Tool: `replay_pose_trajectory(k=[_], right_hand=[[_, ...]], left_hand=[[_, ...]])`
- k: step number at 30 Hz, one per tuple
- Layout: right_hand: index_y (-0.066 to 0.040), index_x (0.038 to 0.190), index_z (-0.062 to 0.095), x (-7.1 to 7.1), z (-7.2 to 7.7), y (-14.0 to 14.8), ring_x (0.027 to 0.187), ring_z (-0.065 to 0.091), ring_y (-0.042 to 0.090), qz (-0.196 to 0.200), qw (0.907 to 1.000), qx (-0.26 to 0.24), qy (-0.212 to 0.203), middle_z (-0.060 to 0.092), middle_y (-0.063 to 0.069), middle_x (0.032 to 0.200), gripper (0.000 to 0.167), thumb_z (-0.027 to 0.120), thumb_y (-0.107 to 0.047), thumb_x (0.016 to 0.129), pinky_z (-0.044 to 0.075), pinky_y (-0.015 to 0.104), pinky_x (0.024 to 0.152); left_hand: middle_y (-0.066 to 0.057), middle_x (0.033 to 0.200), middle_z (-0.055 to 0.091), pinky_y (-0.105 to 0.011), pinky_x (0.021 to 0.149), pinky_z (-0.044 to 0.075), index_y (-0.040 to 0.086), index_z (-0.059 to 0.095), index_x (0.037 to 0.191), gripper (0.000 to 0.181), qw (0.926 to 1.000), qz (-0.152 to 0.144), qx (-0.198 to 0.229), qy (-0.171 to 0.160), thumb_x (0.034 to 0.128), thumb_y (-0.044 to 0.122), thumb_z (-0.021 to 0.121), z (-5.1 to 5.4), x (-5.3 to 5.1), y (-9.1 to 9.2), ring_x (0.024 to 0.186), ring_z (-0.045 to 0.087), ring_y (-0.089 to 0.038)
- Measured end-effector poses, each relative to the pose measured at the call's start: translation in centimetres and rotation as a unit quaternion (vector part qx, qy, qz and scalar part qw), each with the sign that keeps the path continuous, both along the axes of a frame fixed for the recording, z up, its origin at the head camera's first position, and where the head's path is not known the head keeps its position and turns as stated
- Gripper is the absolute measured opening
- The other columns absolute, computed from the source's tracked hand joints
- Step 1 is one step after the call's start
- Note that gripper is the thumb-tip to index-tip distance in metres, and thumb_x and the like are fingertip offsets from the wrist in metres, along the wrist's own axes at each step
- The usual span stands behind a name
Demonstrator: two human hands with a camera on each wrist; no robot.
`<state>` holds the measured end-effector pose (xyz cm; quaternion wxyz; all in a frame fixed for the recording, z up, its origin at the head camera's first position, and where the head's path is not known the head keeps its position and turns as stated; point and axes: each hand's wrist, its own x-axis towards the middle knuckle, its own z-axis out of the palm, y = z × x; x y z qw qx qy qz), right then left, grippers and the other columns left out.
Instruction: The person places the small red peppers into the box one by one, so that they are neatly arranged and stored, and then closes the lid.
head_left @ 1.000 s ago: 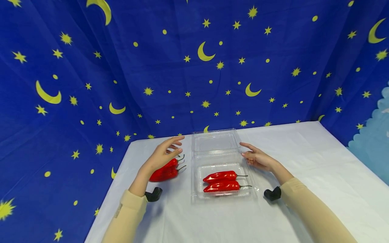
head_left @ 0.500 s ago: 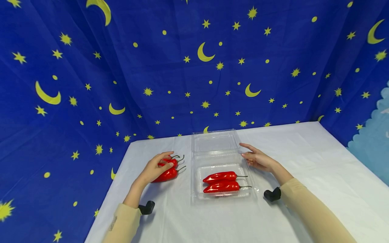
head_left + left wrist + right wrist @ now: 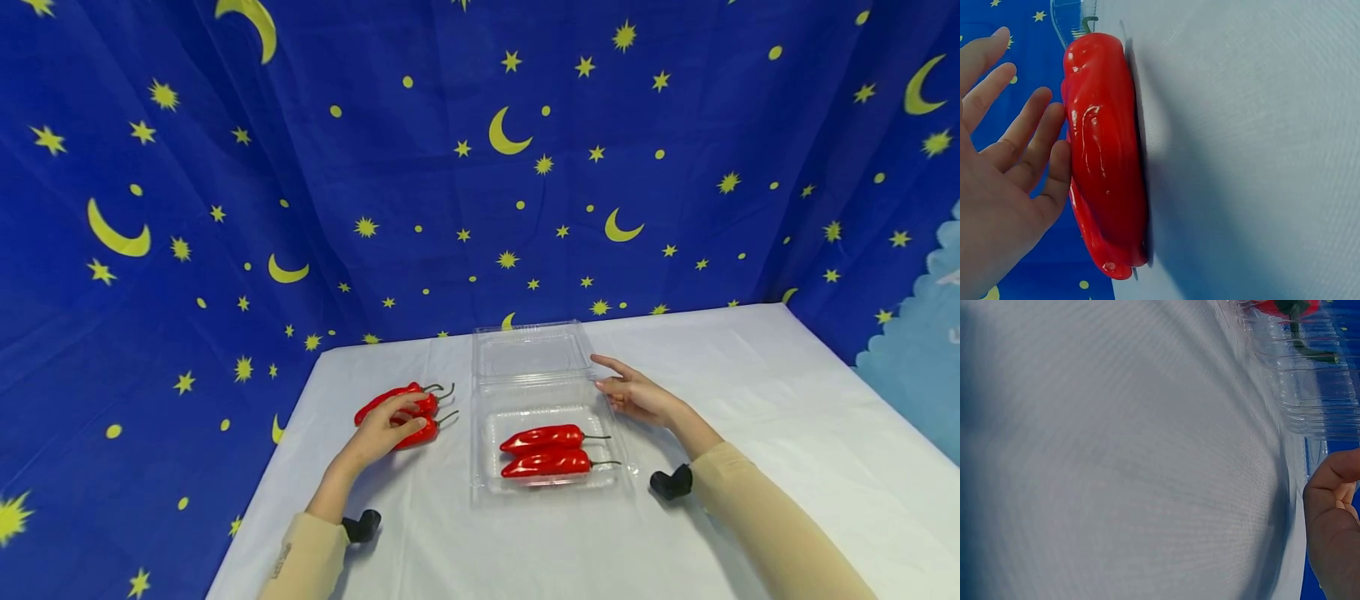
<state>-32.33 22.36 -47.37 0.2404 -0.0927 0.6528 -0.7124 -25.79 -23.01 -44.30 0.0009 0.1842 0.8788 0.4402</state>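
Three red peppers lie side by side on the white table at the left. My left hand (image 3: 384, 429) is over the middle and near ones, partly hiding them. In the left wrist view its loosely bent fingers are beside the nearest pepper (image 3: 1100, 137), the fingertips at its side and not wrapped around it. A clear plastic clamshell box (image 3: 487, 492) stands in the middle with its lid (image 3: 532, 352) folded back. Two red peppers (image 3: 546, 462) lie in its base, stems pointing right. My right hand (image 3: 637, 396) is at the box's right edge near the hinge, index finger extended.
A white cloth (image 3: 750, 400) covers the table. Behind and to the left hangs a blue curtain (image 3: 450, 183) with yellow moons and stars. A light blue patch (image 3: 915, 333) shows at the far right. Each wrist carries a black camera mount (image 3: 362, 527).
My left hand has come down and toward me onto the left-hand peppers, leaving the far one more exposed. The right hand and the box have stayed in place.
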Motion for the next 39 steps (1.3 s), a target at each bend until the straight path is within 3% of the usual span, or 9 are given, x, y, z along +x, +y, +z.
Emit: replay_pose_trajectory(k=[9,18,26,31,39], right_hand=[[-0.016,0.152,0.014,0.0,0.0,0.0,0.066,0.041,0.012,-0.001,1.0,0.0,-0.002,0.038,0.01,0.097,0.071,0.056,-0.011,0.095,0.039,0.022,0.06],[-0.016,0.152,0.014,0.1,0.2,-0.1,0.067,0.039,0.012,-0.004,1.0,0.0,-0.003,0.038,0.008,0.093,0.071,0.055,-0.01,0.095,0.037,0.023,0.06],[-0.016,0.152,0.012,0.2,0.1,-0.1,0.066,0.04,0.012,0.001,1.0,-0.002,0.0,0.04,0.007,0.088,0.071,0.054,-0.009,0.096,0.037,0.023,0.059],[-0.016,0.153,0.013,0.0,-0.1,0.0,0.066,0.04,0.012,0.002,1.0,-0.001,-0.001,0.041,0.007,0.089,0.07,0.054,-0.01,0.096,0.037,0.023,0.06],[-0.016,0.152,0.012,0.1,-0.1,0.0,0.067,0.041,0.011,-0.001,1.0,-0.003,-0.003,0.042,0.005,0.088,0.069,0.053,-0.01,0.097,0.038,0.023,0.061]], left_hand=[[-0.018,0.117,0.058,-0.051,0.091,0.043,0.004,0.057,0.128,0.047,0.9995,0.003,-0.016,0.027,0.0864,0.021,0.07,-0.6,-0.2,-0.1,0.106,0.054,-0.034],[-0.009,0.109,0.064,-0.052,0.092,0.04,0.01,0.061,0.125,0.048,0.9964,0.033,-0.07,0.034,0.0812,0.022,0.075,-1.3,-0.1,0.1,0.104,0.057,-0.027],[-0.01,0.122,0.059,-0.056,0.096,0.035,0.013,0.06,0.126,0.048,0.9977,0.026,-0.061,0.01,0.0811,0.021,0.075,-2.1,0.5,0.0,0.114,0.051,-0.031],[-0.011,0.122,0.057,-0.051,0.094,0.04,0.011,0.06,0.126,0.048,0.9986,0.014,-0.05,0.009,0.0822,0.024,0.074,-2.4,0.6,-0.5,0.111,0.052,-0.03],[-0.015,0.123,0.055,-0.05,0.092,0.043,0.009,0.056,0.13,0.054,0.9974,0.036,-0.062,-0.003,0.0832,0.03,0.073,-2.5,0.6,-1.0,0.109,0.053,-0.032]])
